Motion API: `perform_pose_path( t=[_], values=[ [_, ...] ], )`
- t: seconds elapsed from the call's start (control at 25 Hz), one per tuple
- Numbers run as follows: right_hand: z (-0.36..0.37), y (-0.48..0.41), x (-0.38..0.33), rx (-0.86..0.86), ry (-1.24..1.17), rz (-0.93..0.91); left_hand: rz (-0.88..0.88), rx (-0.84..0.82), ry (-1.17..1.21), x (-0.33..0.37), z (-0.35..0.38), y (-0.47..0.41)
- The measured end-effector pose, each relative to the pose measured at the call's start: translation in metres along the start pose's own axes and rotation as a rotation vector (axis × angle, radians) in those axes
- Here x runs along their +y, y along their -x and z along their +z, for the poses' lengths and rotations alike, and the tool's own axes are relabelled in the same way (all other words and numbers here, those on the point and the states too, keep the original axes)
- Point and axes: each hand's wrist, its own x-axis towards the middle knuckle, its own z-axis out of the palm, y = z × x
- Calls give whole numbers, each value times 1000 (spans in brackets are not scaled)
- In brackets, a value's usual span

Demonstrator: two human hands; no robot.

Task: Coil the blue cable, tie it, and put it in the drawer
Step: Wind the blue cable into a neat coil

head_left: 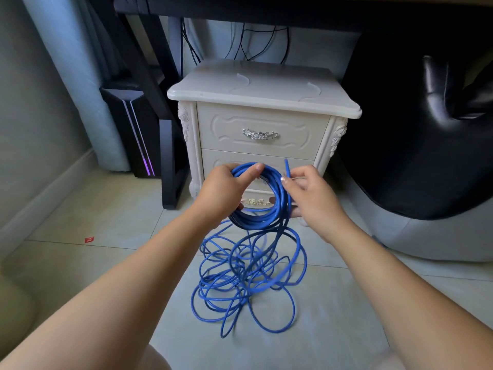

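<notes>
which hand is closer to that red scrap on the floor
Left. The left hand, gripping the coiled blue cable, is above and right of the red scrap; the right hand is farther right, past the coil.

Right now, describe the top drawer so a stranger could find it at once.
A white nightstand stands under the dark desk. Its top drawer lies just below the slab top. Unlike the lower drawer, partly hidden by the blue cable, it shows its ornate silver handle in full.
</notes>
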Motion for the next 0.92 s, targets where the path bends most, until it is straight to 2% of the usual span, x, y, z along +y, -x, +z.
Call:
perform_pose_path(
  t=[0.12, 0.2, 0.24, 0.28, 0.36, 0.44, 0.52, 0.6, 0.72, 0.84, 0.92],
  values=[
    [-7, -6, 5, 79, -245, 274, 42, -29, 74, 3, -6, -2],
    [-13, -9, 13, 129, -20, 314, 69, -61, 164, 4, -10, -2],
    [-14, -8, 11, 139, 104, 270, 83, -78, 186, 5, -10, -1],
    [-13, -8, 6, 91, 116, 213, 95, -99, 194, 6, -10, -1],
    [-8, -5, -8, -199, -225, 141, 121, -126, 188, 8, -10, 0],
    [-2, 1, -19, -366, -416, 128, 133, -122, 175, 8, -8, 1],
    [3, 3, -18, -260, -343, 150, 122, -135, 197, 8, -5, 3],
    [7, 0, -15, -133, -383, 173, 107, -181, 234, 9, -2, 7],
    [8, -5, -17, -4, -566, 227, 24, -388, 334, 5, -8, 7],
    [1, -11, -16, 129, -714, 263, 6, -650, 162, -8, -18, 8],
    [-4, -14, -15, 183, -761, 288, 35, -611, -107, -15, -13, 9]
  ],
)
